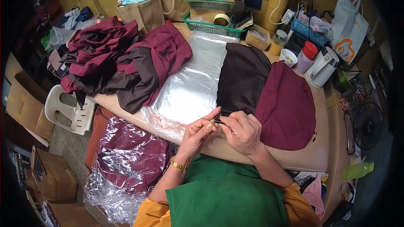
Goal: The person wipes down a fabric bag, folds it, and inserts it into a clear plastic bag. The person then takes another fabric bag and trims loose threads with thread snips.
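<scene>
My left hand (198, 133) and my right hand (243, 132) meet at the table's near edge, fingers pinched together. Between their fingertips is a small, thin black piece (218, 120); its kind is too small to make out. Just beyond it lies a folded garment, with a dark brown part (242, 80) on the left and a maroon part (288, 107) on the right. Whether the black piece joins the garment is hidden by my fingers. Clear plastic sheets or bags (189, 82) lie flat to the left, partly under the dark fabric.
Maroon and brown garments (126, 59) are heaped at the table's left. Plastic-wrapped maroon clothing (130, 155) sits below. A green basket (210, 27), a white kettle (322, 68) and a red-lidded cup (307, 54) stand behind. A white plastic chair (69, 109) is at left.
</scene>
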Demonstrator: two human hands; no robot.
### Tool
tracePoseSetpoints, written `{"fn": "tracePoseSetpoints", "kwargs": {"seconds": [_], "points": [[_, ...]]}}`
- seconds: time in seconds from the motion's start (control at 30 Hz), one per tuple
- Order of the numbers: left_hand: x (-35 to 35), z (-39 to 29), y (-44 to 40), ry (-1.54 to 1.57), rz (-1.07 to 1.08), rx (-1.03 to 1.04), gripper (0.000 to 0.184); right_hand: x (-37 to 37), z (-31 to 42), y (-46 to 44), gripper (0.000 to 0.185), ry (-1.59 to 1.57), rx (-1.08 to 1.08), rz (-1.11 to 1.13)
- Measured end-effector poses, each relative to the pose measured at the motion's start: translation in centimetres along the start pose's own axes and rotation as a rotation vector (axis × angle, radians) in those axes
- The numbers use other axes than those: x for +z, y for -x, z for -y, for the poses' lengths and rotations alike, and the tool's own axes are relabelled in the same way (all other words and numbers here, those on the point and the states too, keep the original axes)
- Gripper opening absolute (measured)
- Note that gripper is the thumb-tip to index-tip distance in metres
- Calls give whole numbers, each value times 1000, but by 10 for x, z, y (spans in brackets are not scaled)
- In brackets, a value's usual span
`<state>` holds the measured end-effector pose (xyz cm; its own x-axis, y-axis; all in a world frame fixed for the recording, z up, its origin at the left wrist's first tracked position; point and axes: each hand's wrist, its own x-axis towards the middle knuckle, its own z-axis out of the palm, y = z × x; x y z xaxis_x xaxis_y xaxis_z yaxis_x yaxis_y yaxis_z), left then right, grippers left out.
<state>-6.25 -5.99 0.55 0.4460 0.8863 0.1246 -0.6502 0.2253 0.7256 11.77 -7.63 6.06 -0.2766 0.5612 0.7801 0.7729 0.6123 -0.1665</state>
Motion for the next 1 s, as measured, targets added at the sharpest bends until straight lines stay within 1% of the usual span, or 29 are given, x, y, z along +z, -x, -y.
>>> {"fn": "tracePoseSetpoints", "kwargs": {"seconds": [0.27, 0.43, 0.5, 0.53, 0.57, 0.6, 0.67, 0.7, 0.73, 0.77, 0.8, 0.83, 0.87, 0.9, 0.93, 0.97, 1.0], "points": [[2, -2, 3, -48, -20, -2, 16, -2, 1, 2, 26, 10, -2, -12], [2, 0, 3, -32, 26, -1, 17, 3, 0, 4, 26, -15, -16, -43], [4, -2, 5, -41, 19, 6, 15, 7, -3, 7, 24, -141, 26, -39], [4, -2, 5, -49, 11, 13, 14, 6, -4, 5, 24, -142, 28, -40], [-7, -4, 7, -49, 12, 6, 14, 2, -5, 2, 23, -206, 160, -55], [-29, -7, 10, -48, -18, 80, 12, -4, -7, -1, 22, -264, 297, -70], [-38, -22, 15, -75, -372, 165, 11, -26, -22, -11, 22, -158, 433, -96], [-32, -30, 13, -182, -533, 266, 14, -38, -33, -10, 23, -83, 480, -103], [-26, -39, 12, -301, -709, 346, 19, -42, -52, 1, 21, -166, 531, -84], [-26, -42, 9, -482, -715, 521, 24, -48, -71, 15, 21, -254, 578, -69], [-28, -44, 11, -610, -633, 496, 26, -62, -78, 22, 21, -207, 659, 80], [-26, -46, 15, -737, -549, 473, 29, -66, -81, 30, 21, -193, 676, 77], [-20, -44, 19, -729, -410, 306, 19, -66, -85, 40, 23, -228, 713, 189], [-17, -37, 19, -616, -185, -5, 10, -67, -87, 47, 26, -265, 747, 303], [10, -26, 17, -712, -51, -159, 8, -66, -85, 51, 25, -211, 734, 383], [33, -7, 11, -917, 133, -141, 17, -64, -84, 58, 25, -218, 703, 403], [46, 18, 9, -1024, 252, -47, 28, -61, -81, 63, 25, -156, 676, 406]]}}
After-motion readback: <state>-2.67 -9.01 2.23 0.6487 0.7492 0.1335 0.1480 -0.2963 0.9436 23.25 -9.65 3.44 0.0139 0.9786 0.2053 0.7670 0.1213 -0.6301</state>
